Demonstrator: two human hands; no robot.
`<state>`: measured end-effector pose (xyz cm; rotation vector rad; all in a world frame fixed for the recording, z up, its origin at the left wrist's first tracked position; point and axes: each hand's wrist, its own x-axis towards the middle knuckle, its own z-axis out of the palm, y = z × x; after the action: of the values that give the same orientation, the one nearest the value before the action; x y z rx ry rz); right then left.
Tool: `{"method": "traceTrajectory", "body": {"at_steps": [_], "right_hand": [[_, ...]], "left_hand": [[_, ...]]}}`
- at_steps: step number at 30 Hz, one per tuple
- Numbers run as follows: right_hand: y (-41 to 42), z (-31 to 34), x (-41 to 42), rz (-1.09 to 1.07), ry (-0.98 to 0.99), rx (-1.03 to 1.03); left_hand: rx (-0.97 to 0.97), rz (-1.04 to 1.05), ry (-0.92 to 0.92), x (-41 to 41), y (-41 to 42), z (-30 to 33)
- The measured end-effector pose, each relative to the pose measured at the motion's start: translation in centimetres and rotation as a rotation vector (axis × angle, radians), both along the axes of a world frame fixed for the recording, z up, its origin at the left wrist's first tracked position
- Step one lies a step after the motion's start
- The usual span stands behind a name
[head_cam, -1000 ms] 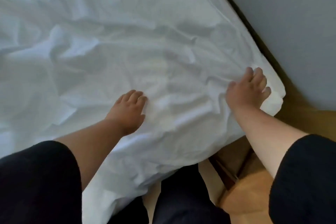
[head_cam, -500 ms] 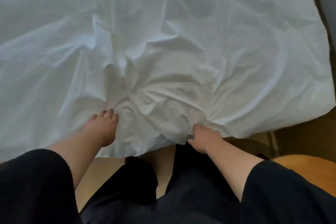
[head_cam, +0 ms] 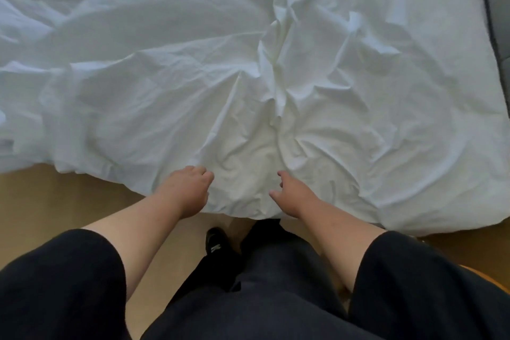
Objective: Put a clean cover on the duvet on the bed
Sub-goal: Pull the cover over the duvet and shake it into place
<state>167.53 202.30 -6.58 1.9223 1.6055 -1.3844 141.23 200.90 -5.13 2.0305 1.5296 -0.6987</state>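
The white duvet cover [head_cam: 276,69] lies crumpled across the bed, and its near edge hangs toward me. Creases run in toward a spot between my hands. My left hand [head_cam: 187,190] sits on the near edge with its fingers curled into the fabric. About a hand's width to the right, my right hand [head_cam: 292,196] touches the cover with forefinger and thumb spread and grips nothing. The duvet itself is hidden under the cover.
A tan wooden floor [head_cam: 55,201] runs along the near side of the bed. My black shoe [head_cam: 215,243] stands just below the cover's edge. A dark grey strip [head_cam: 496,8] borders the bed at the far right. An orange wooden edge [head_cam: 485,276] shows at lower right.
I have shifted left along the bed's near edge, from its right corner. My right hand let go of the edge it gripped and spread out. My left hand's fingers went from flat to curled.
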Motion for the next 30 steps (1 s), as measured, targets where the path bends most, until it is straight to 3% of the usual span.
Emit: {"method": "traceTrajectory", "body": {"at_steps": [6, 12, 18, 23, 27, 30], "right_hand": [[0.9, -5.0, 0.8, -0.160, 0.133, -0.206], [2.2, -7.9, 3.9, -0.352, -0.087, 0.038], [3.6, -8.9, 7.8, -0.472, -0.141, 0.019], [-0.1, -9.8, 1.8, -0.561, -0.171, 0.276], [-2.6, -13.5, -5.8, -0.693, -0.100, 0.214], [-1.8, -17.4, -9.2, -0.923, -0.177, 0.356]], "left_hand": [[-0.056, -0.227, -0.026, 4.1, 2.5, -2.9], [-0.007, -0.545, -0.022, 7.4, 9.1, -4.6], [0.054, -0.834, 0.088, 13.1, 16.4, -5.8], [0.077, -1.020, 0.137, 14.1, 18.1, -9.6], [0.265, -1.151, -0.110, 11.8, 20.2, -14.2], [0.328, -1.183, -0.267, 10.6, 21.4, -17.2]]}}
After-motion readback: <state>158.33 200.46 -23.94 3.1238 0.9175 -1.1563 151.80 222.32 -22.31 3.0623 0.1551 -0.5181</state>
